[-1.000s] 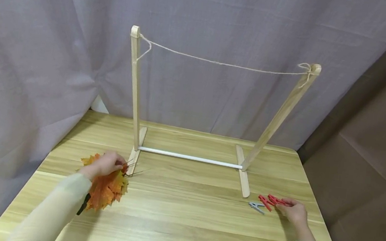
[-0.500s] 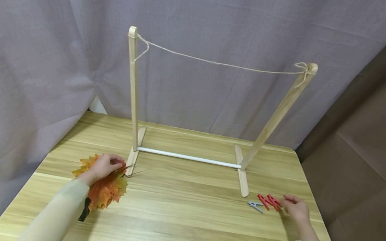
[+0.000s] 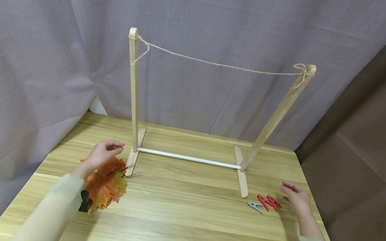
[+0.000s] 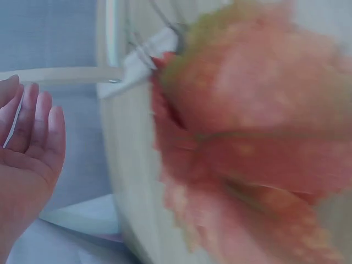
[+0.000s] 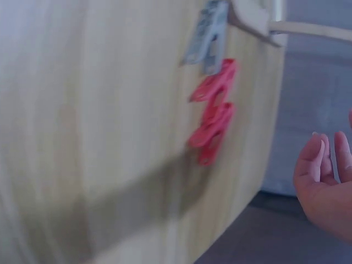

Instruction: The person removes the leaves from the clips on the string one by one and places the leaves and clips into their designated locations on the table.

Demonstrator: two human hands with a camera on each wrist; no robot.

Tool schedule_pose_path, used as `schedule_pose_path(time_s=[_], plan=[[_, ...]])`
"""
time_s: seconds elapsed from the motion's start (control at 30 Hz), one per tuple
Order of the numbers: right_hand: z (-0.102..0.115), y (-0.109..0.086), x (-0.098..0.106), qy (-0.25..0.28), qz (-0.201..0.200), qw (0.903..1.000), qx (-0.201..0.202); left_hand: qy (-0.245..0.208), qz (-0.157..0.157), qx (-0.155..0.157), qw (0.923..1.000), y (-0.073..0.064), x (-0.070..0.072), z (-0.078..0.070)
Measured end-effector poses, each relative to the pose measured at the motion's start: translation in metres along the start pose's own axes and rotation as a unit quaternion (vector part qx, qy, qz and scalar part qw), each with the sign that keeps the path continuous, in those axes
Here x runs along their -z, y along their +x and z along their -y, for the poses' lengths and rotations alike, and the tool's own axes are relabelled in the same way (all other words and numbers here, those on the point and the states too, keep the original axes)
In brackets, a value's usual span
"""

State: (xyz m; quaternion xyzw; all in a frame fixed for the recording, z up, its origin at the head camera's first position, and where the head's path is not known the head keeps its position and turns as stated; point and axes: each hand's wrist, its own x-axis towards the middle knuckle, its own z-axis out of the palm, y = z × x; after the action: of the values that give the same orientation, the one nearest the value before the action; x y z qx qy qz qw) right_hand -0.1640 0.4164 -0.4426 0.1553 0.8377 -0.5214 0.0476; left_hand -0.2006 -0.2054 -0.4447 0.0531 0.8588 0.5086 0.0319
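My left hand (image 3: 102, 154) hovers just above a pile of orange and yellow artificial maple leaves (image 3: 107, 186) on the table's left side. Its fingers are loosely bent and hold nothing; in the left wrist view the hand (image 4: 30, 148) is apart from the leaves (image 4: 247, 137). Thin dark stems point right from the pile. At the right, my right hand (image 3: 297, 199) is raised over the table, its fingers relaxed and holding nothing. Beside it lie two red clothespins (image 3: 269, 202), close together, and a grey-blue clothespin (image 3: 255, 207). The right wrist view shows these red clothespins (image 5: 214, 124) away from the hand (image 5: 330, 181).
A wooden frame stands at the back, with a left post (image 3: 133, 93), a right post (image 3: 276, 118) and a white bottom rod (image 3: 188, 157). Twine (image 3: 218, 64) is strung between the post tops. Grey cloth (image 3: 205, 17) hangs behind the wooden table (image 3: 181, 215).
My left hand has let go of the leaves and risen above them. The right hand has left the red clothespins and lifted up. Leaves and clothespins stay on the table.
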Motion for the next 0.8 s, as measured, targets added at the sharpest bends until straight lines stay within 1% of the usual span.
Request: schedule_pose_path(time_s=[0.07,0.23,0.33,0.43,0.6,0.67,0.8], plan=[[0.011,0.000,-0.001,0.028,0.003,0.9995,0.015,-0.001,-0.002,-0.003,1.0000,0.004,0.002,-0.006],[0.033,-0.003,-0.004,0.075,0.008,0.9953,0.061,0.002,-0.001,-0.009,1.0000,0.012,0.004,-0.020],[0.045,-0.005,-0.005,0.082,0.015,0.9931,0.082,0.003,0.001,-0.010,0.9999,0.015,0.003,-0.029],[0.057,-0.006,-0.007,0.077,0.018,0.9925,0.093,0.001,0.006,-0.017,0.9998,0.018,0.002,-0.038],[0.075,-0.010,-0.011,0.050,0.027,0.9924,0.109,0.002,0.010,-0.032,0.9994,0.020,0.002,-0.053],[0.083,-0.011,-0.014,0.042,0.024,0.9918,0.119,0.000,0.011,-0.038,0.9992,0.022,0.002,-0.060],[0.100,-0.014,-0.020,0.033,0.020,0.9895,0.139,-0.009,0.018,-0.059,0.9981,0.027,0.001,-0.075]])
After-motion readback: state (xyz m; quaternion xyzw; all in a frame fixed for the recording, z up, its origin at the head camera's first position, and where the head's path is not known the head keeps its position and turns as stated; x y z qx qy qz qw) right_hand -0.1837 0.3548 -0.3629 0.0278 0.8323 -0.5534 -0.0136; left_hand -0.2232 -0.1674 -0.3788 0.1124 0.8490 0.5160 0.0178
